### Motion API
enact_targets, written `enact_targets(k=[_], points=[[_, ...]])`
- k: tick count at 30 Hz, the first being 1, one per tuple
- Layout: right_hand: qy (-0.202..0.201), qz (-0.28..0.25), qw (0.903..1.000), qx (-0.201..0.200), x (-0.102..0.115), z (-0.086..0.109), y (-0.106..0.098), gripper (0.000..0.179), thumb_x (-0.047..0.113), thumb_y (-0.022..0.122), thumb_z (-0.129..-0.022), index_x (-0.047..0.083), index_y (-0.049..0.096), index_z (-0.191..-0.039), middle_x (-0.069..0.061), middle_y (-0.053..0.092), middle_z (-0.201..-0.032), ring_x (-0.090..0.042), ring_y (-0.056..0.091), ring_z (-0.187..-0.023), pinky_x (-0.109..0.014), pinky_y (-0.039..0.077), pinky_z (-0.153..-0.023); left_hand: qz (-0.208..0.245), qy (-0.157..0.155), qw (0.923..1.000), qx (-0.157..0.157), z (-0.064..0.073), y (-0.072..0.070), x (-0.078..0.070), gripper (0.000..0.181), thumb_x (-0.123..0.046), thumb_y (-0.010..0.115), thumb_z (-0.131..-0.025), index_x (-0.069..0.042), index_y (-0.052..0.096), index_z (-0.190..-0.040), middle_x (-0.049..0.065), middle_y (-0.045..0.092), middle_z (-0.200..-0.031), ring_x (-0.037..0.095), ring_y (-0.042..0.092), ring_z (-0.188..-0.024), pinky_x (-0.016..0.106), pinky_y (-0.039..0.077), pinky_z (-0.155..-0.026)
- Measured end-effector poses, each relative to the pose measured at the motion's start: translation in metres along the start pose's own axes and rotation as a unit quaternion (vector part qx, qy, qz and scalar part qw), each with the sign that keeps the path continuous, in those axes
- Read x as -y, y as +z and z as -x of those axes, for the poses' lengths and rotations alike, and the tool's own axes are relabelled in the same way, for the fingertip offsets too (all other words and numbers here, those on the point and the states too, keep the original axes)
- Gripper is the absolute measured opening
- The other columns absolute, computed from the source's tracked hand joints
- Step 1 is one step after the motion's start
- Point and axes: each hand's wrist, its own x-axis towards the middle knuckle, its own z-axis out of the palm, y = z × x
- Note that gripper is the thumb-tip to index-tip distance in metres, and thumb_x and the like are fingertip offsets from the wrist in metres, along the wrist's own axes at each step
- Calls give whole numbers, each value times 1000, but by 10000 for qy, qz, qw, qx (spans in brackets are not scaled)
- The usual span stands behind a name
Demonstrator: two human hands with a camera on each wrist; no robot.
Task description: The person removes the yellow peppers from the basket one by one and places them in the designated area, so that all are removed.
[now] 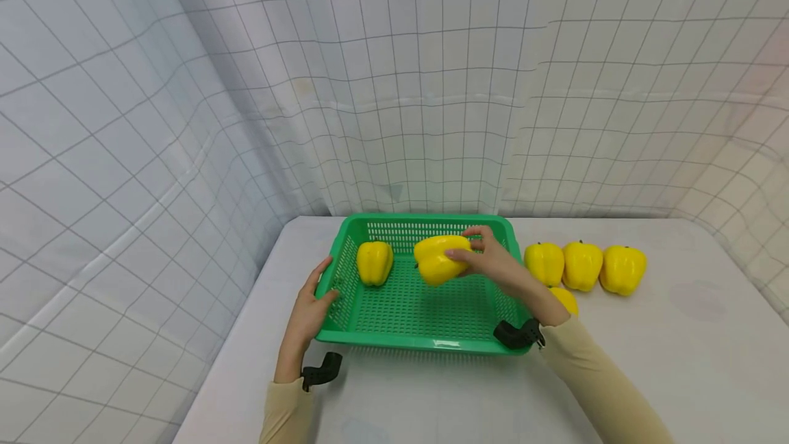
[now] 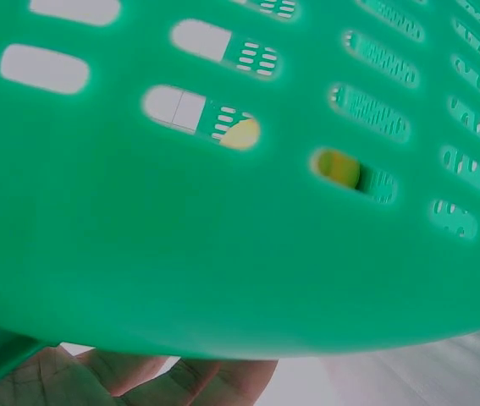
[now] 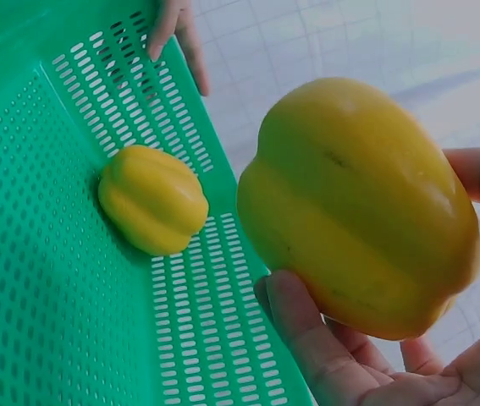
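Note:
A yellow bell pepper (image 1: pixel 436 259) is held by my right hand (image 1: pixel 490 257) above the floor of a green plastic basket (image 1: pixel 425 344), between thumb and fingers. In the right wrist view this pepper (image 3: pixel 358 207) fills much of the picture, tilted on its side. My left hand (image 1: pixel 312 305) grips the basket's left rim, its thumb over the inner side. Another yellow bell pepper (image 1: pixel 374 263) lies inside the basket near the left wall. The left wrist view mostly shows the slotted basket wall (image 2: pixel 223 245), with the hand's fingers partly visible below it.
To the basket's right, three yellow bell peppers (image 1: pixel 582 266) stand in a row on the white table (image 1: pixel 690 334). One more pepper (image 1: pixel 564 300) is partly hidden by the right forearm. A white gridded curtain (image 1: pixel 431 88) hangs behind the table and along its left side.

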Motion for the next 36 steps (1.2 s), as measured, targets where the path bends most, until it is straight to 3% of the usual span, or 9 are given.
enact_targets(k=[3,6,9,14,19,31,36], points=[[-177,-126,9998,14,-3,4,-7,71,33,66,-89,2,26,-139,-26,40,-126,-30,62,-91,-45,46,-88,-38,-17,10000,6,8,-1,-15,62,-5,52,-95,-18,28,-151,26,41,-135,34,52,-94,38,43,-72],[-286,-251,9993,46,-6,10,-14,66,32,62,-92,4,29,-142,-23,39,-128,-30,59,-97,-43,46,-88,-68,54,10000,8,6,-1,-9,62,-6,51,-96,-19,26,-151,27,41,-134,33,51,-93,38,43,-71],[-324,-337,9989,-59,-8,18,-22,60,34,60,-94,6,34,-140,-20,41,-129,-30,56,-102,-41,46,-88,-82,138,9999,-32,-1,1,5,62,-9,52,-96,-23,27,-151,25,41,-136,33,51,-95,38,42,-72],[-379,-289,9973,-567,-13,36,-38,54,36,59,-94,7,39,-136,-17,45,-125,-29,55,-103,-42,47,-87,-107,207,9997,-63,-3,2,10,62,-9,52,-95,-26,29,-150,23,41,-137,33,50,-99,39,42,-76],[-206,-296,9935,-1075,-17,54,-52,59,38,57,-94,4,33,-137,-18,41,-127,-22,56,-102,-36,46,-88,-158,230,9996,-67,-2,1,10,62,-10,52,-95,-26,30,-150,23,40,-139,33,50,-100,39,42,-75],[65,-526,9829,-1761,-31,81,-68,58,35,58,-94,6,28,-133,-18,37,-128,-13,53,-97,-24,47,-83,-107,263,9996,-52,-4,2,11,61,-9,52,-95,-25,30,-150,23,42,-137,33,51,-98,38,42,-76],[-26,-959,9716,-2165,-40,92,-75,49,32,59,-94,7,32,-128,-9,49,-115,-9,58,-89,-18,47,-79,-125,262,9995,-76,-3,1,9,61,-9,52,-96,-25,29,-150,23,41,-138,33,51,-98,38,42,-74]])
